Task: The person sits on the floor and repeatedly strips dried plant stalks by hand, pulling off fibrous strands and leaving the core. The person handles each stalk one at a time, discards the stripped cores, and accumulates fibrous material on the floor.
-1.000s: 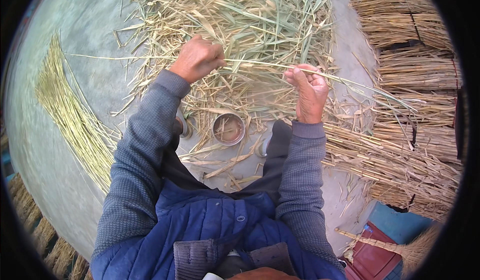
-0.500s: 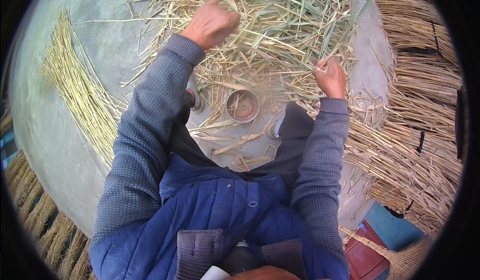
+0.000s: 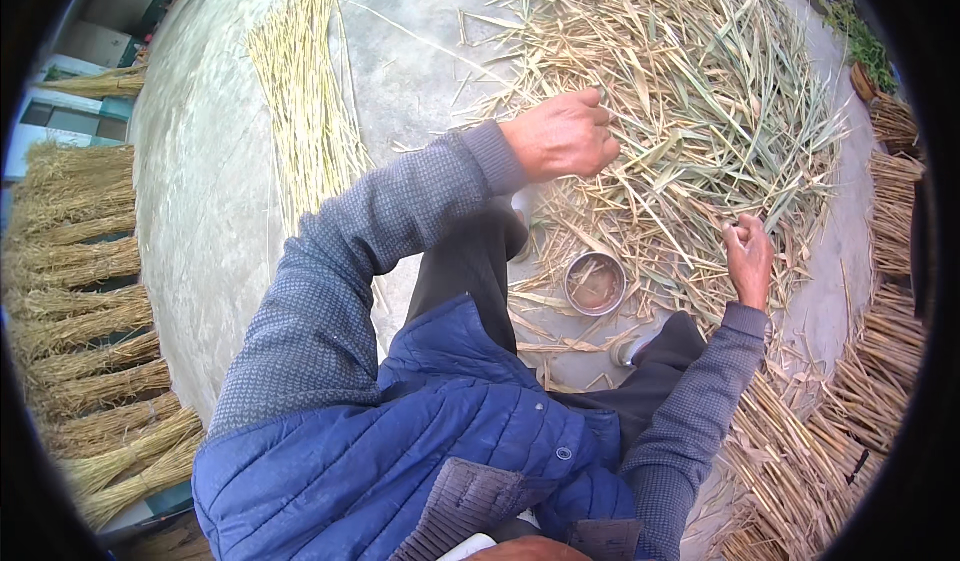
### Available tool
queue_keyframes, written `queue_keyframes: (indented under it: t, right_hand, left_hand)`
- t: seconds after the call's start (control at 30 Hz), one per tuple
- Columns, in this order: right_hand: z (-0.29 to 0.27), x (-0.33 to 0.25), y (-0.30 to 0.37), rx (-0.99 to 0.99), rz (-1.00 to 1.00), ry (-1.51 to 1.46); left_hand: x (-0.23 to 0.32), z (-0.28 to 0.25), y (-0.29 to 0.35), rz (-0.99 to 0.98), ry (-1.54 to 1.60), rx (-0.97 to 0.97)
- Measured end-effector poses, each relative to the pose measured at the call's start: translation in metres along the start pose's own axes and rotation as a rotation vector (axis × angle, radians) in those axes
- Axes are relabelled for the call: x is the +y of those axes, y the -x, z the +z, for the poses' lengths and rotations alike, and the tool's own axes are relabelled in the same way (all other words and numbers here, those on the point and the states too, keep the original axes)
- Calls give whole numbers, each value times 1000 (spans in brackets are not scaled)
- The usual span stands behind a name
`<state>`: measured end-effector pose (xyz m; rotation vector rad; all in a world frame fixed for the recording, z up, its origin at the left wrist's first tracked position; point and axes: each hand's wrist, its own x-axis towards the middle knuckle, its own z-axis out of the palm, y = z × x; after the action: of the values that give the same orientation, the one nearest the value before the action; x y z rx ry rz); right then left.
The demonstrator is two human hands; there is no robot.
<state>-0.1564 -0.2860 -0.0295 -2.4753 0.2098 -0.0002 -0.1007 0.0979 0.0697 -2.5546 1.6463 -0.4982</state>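
My left hand is closed in a fist over the left part of a large heap of dry straw-coloured and green leaves and stalks. A thin pale stalk runs toward that fist from the left; whether the fingers grip it is hidden. Lower and to the right, over the heap's near edge, my right hand is closed with thumb and fingertips pinched together. What it pinches is too small to make out. A small round metal bowl with a few bits of straw inside stands on the ground between my feet.
A bundle of pale yellow-green stalks lies on the concrete floor to the left. Several tied straw bundles line the far left. More stalk bundles lie along the right. Green plants show at the far right.
The whole view has turned, so the heap, bowl and hands appear further right and lower. More of the left-side bundles shows. Both hands remain closed over the heap.
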Motion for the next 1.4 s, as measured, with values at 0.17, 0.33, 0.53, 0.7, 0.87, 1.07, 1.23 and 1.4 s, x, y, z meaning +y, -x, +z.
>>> queue_keyframes:
  t: [0.17,0.33,0.53,0.7,0.87,1.07,1.23,1.4]
  right_hand:
    - [29,-8,17,-135,-149,64]
    - [60,-13,28,-282,-236,112]
    - [102,-5,35,-382,-330,204]
    - [148,37,34,-453,-228,114]
    - [215,91,46,-655,164,-100]
    - [281,106,101,-668,87,268]
    - [311,87,115,-584,366,181]
    - [355,90,120,-435,761,-455]
  left_hand:
    - [17,-48,81,-119,50,-153]
    - [31,-46,214,-227,-81,-386]
    - [18,-5,449,-610,-91,-946]
    - [-14,-5,463,-739,47,-928]
    - [-37,8,261,-665,214,-455]
    - [8,37,25,-395,263,129]
    - [58,70,-30,-242,396,-182]
    - [60,80,-20,-269,480,-290]
